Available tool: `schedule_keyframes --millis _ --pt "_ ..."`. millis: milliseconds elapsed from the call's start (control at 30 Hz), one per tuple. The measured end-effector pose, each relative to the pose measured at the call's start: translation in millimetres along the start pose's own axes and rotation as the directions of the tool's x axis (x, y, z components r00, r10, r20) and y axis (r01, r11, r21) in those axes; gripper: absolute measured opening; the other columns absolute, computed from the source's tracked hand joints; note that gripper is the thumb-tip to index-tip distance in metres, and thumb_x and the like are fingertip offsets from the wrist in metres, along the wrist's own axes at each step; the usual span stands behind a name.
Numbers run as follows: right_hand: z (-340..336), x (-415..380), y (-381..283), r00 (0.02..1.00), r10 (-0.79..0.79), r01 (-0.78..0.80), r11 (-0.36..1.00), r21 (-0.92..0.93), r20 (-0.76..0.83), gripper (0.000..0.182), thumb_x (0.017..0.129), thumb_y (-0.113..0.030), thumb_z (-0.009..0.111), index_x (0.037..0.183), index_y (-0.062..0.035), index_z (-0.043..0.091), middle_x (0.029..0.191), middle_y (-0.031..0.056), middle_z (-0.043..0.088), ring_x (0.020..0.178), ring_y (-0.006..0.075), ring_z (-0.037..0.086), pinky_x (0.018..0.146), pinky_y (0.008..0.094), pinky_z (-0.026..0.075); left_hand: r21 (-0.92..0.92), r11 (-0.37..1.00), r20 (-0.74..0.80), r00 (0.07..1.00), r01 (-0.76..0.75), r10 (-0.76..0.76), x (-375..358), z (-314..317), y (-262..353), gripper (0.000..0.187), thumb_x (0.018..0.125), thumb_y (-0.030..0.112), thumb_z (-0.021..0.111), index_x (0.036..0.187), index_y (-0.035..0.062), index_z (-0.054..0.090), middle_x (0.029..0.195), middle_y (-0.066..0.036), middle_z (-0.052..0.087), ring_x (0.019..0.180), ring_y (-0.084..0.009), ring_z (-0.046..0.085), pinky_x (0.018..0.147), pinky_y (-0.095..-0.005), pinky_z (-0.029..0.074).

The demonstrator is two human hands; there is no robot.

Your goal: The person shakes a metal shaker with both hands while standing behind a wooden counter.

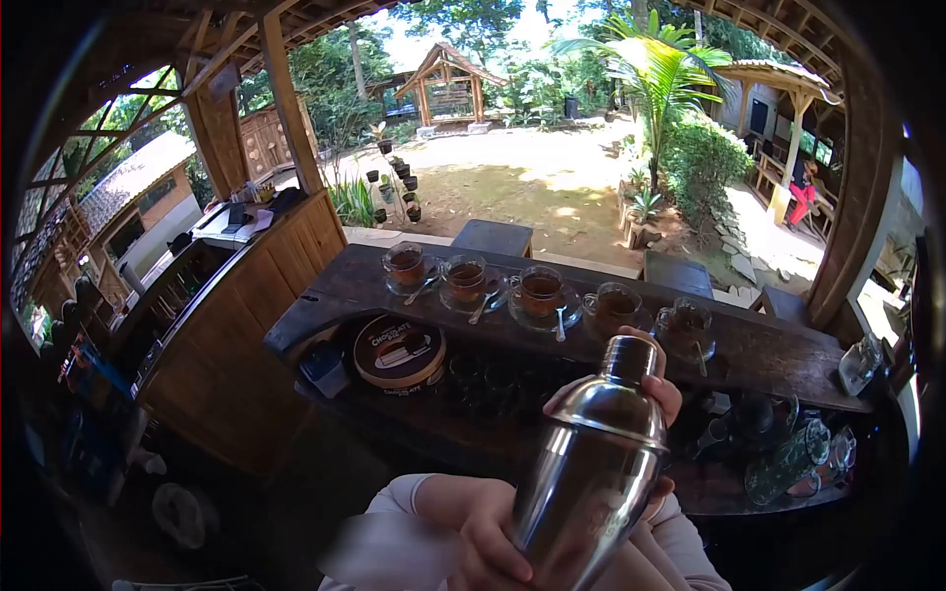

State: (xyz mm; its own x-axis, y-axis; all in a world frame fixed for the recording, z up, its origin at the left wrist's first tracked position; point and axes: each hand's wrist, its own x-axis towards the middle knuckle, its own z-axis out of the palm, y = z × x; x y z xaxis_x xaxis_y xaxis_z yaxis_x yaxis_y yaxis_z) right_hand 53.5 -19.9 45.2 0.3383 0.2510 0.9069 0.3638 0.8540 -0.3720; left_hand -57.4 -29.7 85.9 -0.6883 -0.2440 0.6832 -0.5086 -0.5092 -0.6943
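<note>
A shiny steel cocktail shaker (596,463) is held up in front of me, tilted slightly to the right, cap on. My left hand (488,537) grips its lower body from the left side. My right hand (662,394) wraps around the upper part from behind, fingers near the cap. Beyond the shaker, on the dark wooden bar counter (769,355), stands a row of several glass cups of dark tea (540,288) on glass saucers with spoons.
A round brown chocolate tin (399,352) lies on the lower shelf behind the counter. Glasses and jars (788,458) crowd the shelf at right. A wooden side counter (246,286) runs along the left. A sunlit garden with a person in red (803,192) lies beyond.
</note>
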Motion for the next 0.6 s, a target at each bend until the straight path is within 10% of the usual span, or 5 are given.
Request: schedule_keyframes --millis 267,333,433,500,600 --pt "-31.7 -6.7 42.4 0.900 0.433 -0.389 0.846 0.365 -0.045 0.056 0.090 -0.051 0.037 0.123 -0.0061 0.045 0.124 0.0180 0.043 0.112 0.0259 0.047 0.095 0.0391 0.039 0.404 0.708 0.271 0.663 0.580 -0.698 -11.4 -28.0 -4.1 0.045 0.064 0.009 0.075 0.102 0.0092 0.050 0.097 -0.002 0.059 0.094 -0.0251 0.060 0.084 -0.0387 0.045" --pt "-21.3 13.0 -3.7 0.995 -0.096 0.087 0.971 0.222 0.031 0.051 0.088 -0.047 0.046 0.122 -0.0095 0.046 0.126 0.0232 0.038 0.114 0.0316 0.045 0.094 0.0431 0.040 -0.118 0.978 -0.290 0.948 -0.174 0.134 -40.9 27.3 -7.9 0.035 0.065 0.002 0.073 0.090 0.0154 0.052 0.078 0.007 0.060 0.082 -0.0125 0.063 0.078 -0.0362 0.045" --pt "-22.8 8.7 3.3 0.993 -0.085 0.098 0.981 0.165 -0.086 0.038 0.090 -0.032 0.049 0.119 -0.0082 0.047 0.126 0.0249 0.036 0.113 0.0335 0.045 0.092 0.0428 0.042 -0.044 0.991 -0.394 0.913 -0.130 0.102 -27.2 52.2 -22.5 0.031 0.067 -0.002 0.070 0.080 0.0177 0.050 0.064 0.014 0.056 0.069 -0.0023 0.061 0.071 -0.0357 0.045" --pt "-41.9 9.6 44.7 0.914 0.405 -0.369 0.792 0.486 0.033 0.043 0.090 -0.035 0.047 0.121 -0.0049 0.045 0.127 0.0193 0.038 0.113 0.0269 0.047 0.094 0.0382 0.041 0.456 0.765 0.316 0.721 0.454 -0.616 -24.2 -6.3 -7.0 0.037 0.070 0.003 0.070 0.100 0.0143 0.052 0.091 0.001 0.061 0.096 -0.0227 0.060 0.083 -0.0432 0.045" --pt "-46.0 4.2 46.1 0.819 0.552 -0.519 0.595 0.613 0.158 0.051 0.089 -0.043 0.044 0.122 -0.0047 0.044 0.128 0.0159 0.039 0.113 0.0232 0.046 0.095 0.0360 0.040 0.481 0.746 0.250 0.743 0.462 -0.621 -31.4 1.6 -22.9 0.038 0.074 0.014 0.071 0.106 0.0107 0.051 0.103 -0.005 0.059 0.103 -0.0295 0.055 0.088 -0.0433 0.043"
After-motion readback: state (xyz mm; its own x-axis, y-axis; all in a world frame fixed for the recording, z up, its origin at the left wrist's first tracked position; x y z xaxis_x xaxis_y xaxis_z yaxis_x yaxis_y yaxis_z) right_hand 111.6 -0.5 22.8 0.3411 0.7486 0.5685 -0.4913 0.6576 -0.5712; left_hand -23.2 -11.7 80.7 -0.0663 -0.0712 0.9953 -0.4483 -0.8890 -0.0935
